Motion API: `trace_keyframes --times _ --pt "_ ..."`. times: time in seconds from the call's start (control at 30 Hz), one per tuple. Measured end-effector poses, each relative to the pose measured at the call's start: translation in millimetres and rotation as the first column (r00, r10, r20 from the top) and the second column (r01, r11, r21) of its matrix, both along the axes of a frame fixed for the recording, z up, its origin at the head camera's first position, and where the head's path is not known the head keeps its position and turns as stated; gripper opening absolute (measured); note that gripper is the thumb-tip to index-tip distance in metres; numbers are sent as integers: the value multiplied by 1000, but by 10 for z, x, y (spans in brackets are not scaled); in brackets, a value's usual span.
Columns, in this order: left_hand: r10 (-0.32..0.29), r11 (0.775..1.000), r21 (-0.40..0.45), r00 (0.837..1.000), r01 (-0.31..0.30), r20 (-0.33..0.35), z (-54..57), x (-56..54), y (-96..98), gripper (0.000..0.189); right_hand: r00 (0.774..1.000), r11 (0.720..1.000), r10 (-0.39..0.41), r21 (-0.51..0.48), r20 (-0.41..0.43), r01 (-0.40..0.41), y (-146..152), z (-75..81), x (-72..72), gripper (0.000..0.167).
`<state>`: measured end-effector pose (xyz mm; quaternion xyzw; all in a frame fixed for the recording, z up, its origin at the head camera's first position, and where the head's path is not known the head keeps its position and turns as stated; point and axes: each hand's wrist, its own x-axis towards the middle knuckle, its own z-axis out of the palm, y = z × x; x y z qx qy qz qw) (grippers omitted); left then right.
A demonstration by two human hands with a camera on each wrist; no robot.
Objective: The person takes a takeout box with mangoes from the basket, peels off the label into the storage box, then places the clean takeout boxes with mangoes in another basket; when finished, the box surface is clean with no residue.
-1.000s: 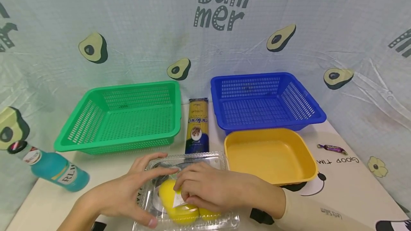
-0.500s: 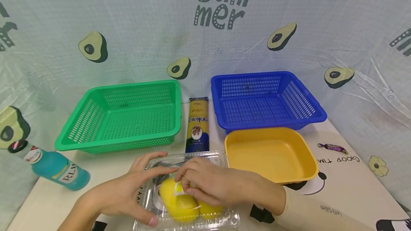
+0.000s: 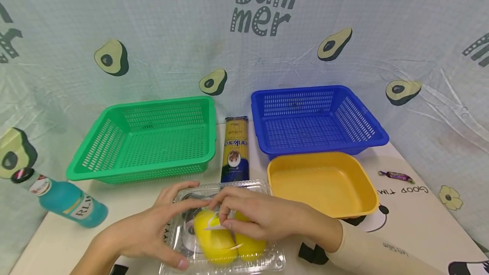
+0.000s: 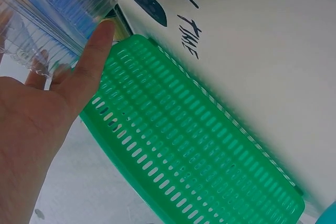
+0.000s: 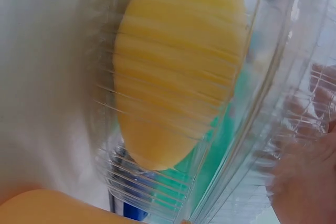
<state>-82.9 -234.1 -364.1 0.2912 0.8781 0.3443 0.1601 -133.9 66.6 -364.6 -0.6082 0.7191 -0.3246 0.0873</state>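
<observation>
A clear plastic clamshell box lies in front of me in the head view, its lid down over two oval yellow fruits. On the lid, a small white label stands partly lifted and curled. My right hand pinches it between thumb and fingertips. My left hand rests along the box's left side, fingers and thumb spread. In the left wrist view its straight index finger touches the box edge. The right wrist view shows one yellow fruit through the ribbed side wall.
Behind the box are a green basket, a spaghetti pack and a blue basket. A yellow tray stands to its right, with a wrapped candy farther right. A turquoise bottle is at the left.
The right fingers have closed on the label and drawn it slightly up and towards the right; it was flat and now curls. The left hand and box stay in place.
</observation>
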Motion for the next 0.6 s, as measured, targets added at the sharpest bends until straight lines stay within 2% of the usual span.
trace_keyframes --times 0.17,0.4,0.6 --pt "-4 1000 -12 1000 4 -3 4 5 1 93 1000 1000 -1 -10 -2 1 2 5 -4 12" --pt "-10 1000 -12 1000 10 5 -2 3 -2 94 999 1000 -23 -20 46 24 22 10 -1 10" --pt "-3 1000 -18 1000 3 21 5 11 4 94 998 996 -15 -89 68 21 87 24 -36 10"
